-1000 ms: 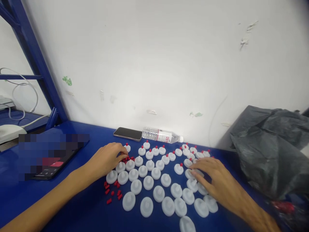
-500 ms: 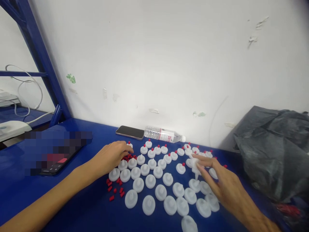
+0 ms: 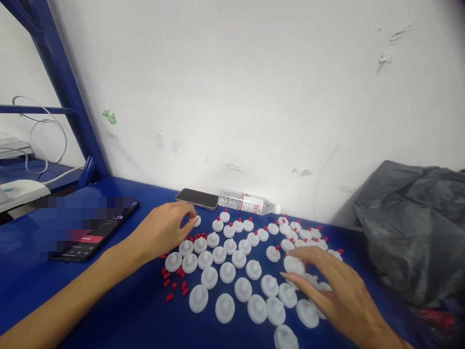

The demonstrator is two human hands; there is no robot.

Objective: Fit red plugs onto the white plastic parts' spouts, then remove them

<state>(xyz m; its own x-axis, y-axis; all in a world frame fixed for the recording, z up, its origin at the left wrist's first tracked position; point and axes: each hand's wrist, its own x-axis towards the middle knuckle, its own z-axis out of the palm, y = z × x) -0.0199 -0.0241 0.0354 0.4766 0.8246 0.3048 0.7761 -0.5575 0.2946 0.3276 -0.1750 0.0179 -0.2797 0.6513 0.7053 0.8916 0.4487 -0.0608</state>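
My left hand [image 3: 165,228] is closed in a pinch, thumb and index tips together above a pile of small red caps [image 3: 199,236]. Anything in that pinch is too small to make out. Just behind its fingertips stands a red-capped white disc [image 3: 197,221]. On the right, my right hand [image 3: 334,286] has thumb and index on either side of a white plastic disc [image 3: 294,265], whose stem does not show. Under and around it lie several uncapped white discs [image 3: 270,285], stems up. Farther back, several white discs with red caps [image 3: 239,225] form a group.
Against the wall lie a phone [image 3: 197,198] and a clear plastic bottle [image 3: 249,202] on its side. Another phone [image 3: 98,237], partly blurred out, is at left. A dark plastic bag [image 3: 414,228] stands at right. Loose red caps [image 3: 174,286] lie at front left.
My left hand has risen slightly from the red cap pile, its fingertips now pinched. My right hand has come nearer with the white disc, whose stem has turned out of sight.
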